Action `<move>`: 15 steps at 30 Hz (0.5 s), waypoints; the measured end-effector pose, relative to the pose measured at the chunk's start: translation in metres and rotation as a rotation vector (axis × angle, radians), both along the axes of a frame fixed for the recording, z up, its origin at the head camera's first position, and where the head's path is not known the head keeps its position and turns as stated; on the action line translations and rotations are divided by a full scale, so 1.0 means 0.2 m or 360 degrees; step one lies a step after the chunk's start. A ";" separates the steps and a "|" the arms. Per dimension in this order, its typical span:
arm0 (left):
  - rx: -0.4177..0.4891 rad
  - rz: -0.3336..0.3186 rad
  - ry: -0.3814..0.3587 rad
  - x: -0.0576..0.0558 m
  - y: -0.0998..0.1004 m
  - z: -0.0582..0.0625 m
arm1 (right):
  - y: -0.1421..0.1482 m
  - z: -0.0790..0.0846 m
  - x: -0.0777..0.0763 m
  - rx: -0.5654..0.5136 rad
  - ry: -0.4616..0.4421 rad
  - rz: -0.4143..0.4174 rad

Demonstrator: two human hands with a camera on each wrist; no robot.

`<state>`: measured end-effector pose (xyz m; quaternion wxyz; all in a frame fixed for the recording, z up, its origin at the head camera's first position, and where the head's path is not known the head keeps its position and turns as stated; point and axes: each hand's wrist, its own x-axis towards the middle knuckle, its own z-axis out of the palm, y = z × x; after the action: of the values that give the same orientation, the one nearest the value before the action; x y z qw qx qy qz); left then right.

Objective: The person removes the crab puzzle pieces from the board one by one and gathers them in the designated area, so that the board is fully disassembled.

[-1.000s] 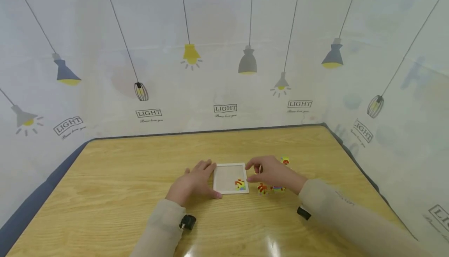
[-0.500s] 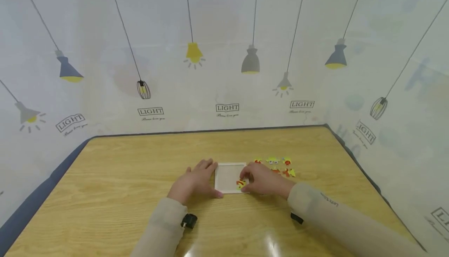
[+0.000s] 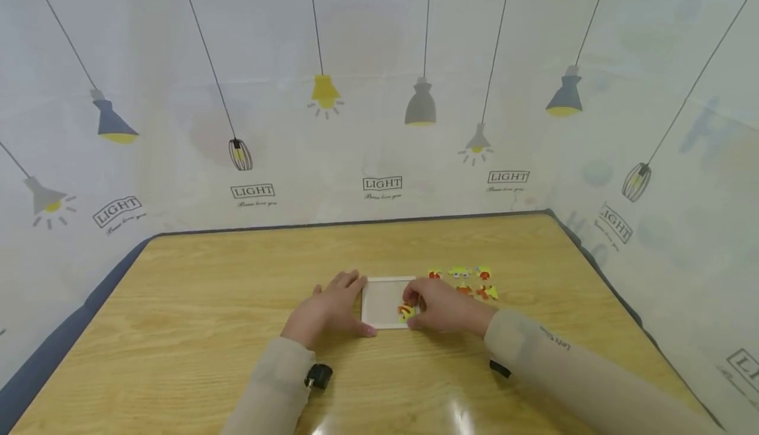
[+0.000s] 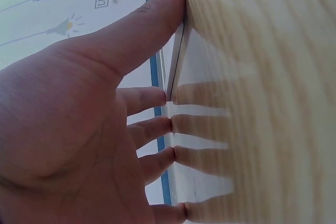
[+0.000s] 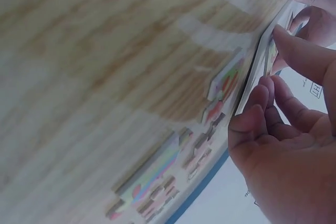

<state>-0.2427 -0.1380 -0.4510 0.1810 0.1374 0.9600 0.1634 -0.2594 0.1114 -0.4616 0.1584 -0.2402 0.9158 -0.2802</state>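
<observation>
A white-rimmed puzzle tray [image 3: 379, 300] lies on the table between both hands. Spread along its left side is my left hand [image 3: 329, 308], its straight fingertips at the rim and the table, and its thumb at the near left corner. At the tray's lower right corner, my right hand [image 3: 447, 306] pinches a yellow and red puzzle piece [image 3: 406, 312] between thumb and fingers. The right wrist view shows this puzzle piece [image 5: 270, 56] edge-on beside the fingertips; part of it is hidden there.
Several loose puzzle pieces [image 3: 460, 272] lie right of the tray, some hidden by the right hand in the head view. The right wrist view also shows a loose puzzle piece [image 5: 152, 169] flat on the wooden table [image 3: 237, 263]. A printed cloth wall [image 3: 320, 158] surrounds the far sides.
My right hand has moved left from beside the tray to its lower right corner and taken hold of the piece there. The left hand stays in place.
</observation>
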 end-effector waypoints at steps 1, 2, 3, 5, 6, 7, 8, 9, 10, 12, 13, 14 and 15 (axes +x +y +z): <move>-0.0002 -0.0001 0.0003 0.00 0.00 0.00 | 0.00 0.01 0.00 0.0002 0.0004 0.0004; 0.0000 -0.0002 0.0006 -0.01 0.00 0.00 | -0.01 0.01 0.00 0.0002 0.0007 0.0009; 0.0005 -0.0003 0.0009 -0.01 -0.01 0.00 | -0.01 0.02 0.00 0.0003 0.0012 0.0017; 0.0008 -0.0010 0.0017 -0.01 -0.01 -0.01 | -0.01 0.03 0.00 0.0006 0.0010 0.0023; 0.0007 -0.0011 0.0019 -0.01 -0.01 -0.01 | -0.01 0.03 -0.01 0.0009 0.0016 0.0028; 0.0012 -0.0007 0.0023 -0.01 0.00 -0.01 | -0.01 0.03 -0.01 0.0016 0.0018 0.0033; 0.0017 -0.0005 0.0024 -0.01 0.00 -0.01 | -0.01 0.03 0.00 0.0026 0.0017 0.0034; 0.0018 -0.0002 0.0021 -0.01 0.00 -0.01 | -0.01 0.03 0.00 0.0041 0.0019 0.0039; 0.0021 0.0003 0.0016 -0.01 0.00 -0.01 | -0.01 0.04 0.00 0.0056 0.0019 0.0042; 0.0029 0.0015 0.0005 -0.01 0.00 -0.01 | -0.02 0.05 0.00 0.0088 0.0035 0.0054; 0.0031 0.0021 0.0000 -0.01 0.00 -0.01 | -0.01 0.06 0.00 0.0095 0.0038 0.0056; 0.0031 0.0024 -0.0003 -0.01 0.00 -0.01 | -0.01 0.07 0.00 0.0097 0.0054 0.0062; 0.0032 0.0027 -0.0005 -0.01 0.00 -0.01 | 0.00 0.08 0.00 0.0094 0.0070 0.0073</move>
<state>-0.2442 -0.1386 -0.4521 0.1797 0.1309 0.9592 0.1748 -0.2586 0.1121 -0.4455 0.1518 -0.2623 0.9212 -0.2440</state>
